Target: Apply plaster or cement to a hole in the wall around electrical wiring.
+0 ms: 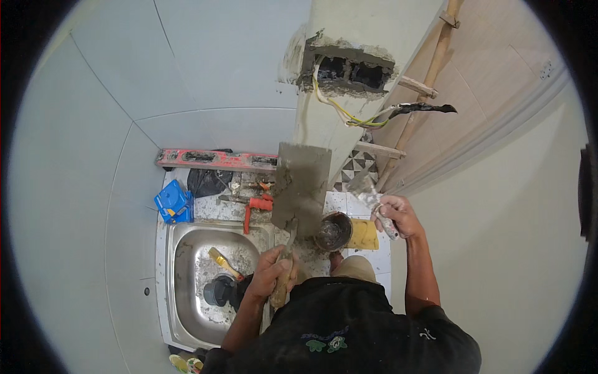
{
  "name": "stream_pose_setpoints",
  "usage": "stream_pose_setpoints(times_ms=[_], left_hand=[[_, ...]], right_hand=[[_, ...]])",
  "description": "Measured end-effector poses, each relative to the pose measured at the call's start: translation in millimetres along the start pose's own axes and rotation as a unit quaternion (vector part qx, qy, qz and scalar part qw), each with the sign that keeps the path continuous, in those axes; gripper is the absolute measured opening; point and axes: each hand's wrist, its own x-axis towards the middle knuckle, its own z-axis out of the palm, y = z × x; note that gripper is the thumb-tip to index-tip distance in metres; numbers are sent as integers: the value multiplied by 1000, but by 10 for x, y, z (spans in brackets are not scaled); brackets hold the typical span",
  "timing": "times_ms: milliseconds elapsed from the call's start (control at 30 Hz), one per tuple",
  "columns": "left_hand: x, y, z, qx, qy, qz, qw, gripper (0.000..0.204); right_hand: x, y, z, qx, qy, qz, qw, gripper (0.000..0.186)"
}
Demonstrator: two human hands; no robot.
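Note:
My left hand (269,273) is closed round the wooden handle of a rectangular plastering trowel (303,177). Its wide blade points away from me and is smeared with grey mortar. My right hand (403,215) grips the handle of a putty knife (371,197), whose blade is coated with pale residue. The knife is held to the right of the trowel, apart from it. Beyond both hands, a double electrical box (353,73) sits in a pillar with fresh grey mortar around it. Loose wires (355,118) hang out of the box.
A yellow container (363,235) with a dark, mortar-stained opening is below, between my hands. At left are a steel sink (173,268) with a paintbrush (225,263), a red spirit level (218,158), a blue package (175,201) and a red-handled tool (260,204). A wooden ladder (430,68) leans at right.

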Motion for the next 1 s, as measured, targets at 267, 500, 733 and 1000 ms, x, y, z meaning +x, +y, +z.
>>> stream_pose_setpoints(times_ms=[267,500,733,1000], left_hand=[[101,67,140,363,118,47,923,28],[131,22,135,605,138,232,749,36],[-40,107,24,529,154,161,819,38],[-24,43,-117,521,167,70,834,46]], right_hand=[[-216,-1082,331,-351,-16,-24,936,16],[-86,-1313,586,-631,-47,-78,771,19],[-136,-1766,87,-714,121,-120,679,16],[801,-2760,250,-758,124,-293,570,17]])
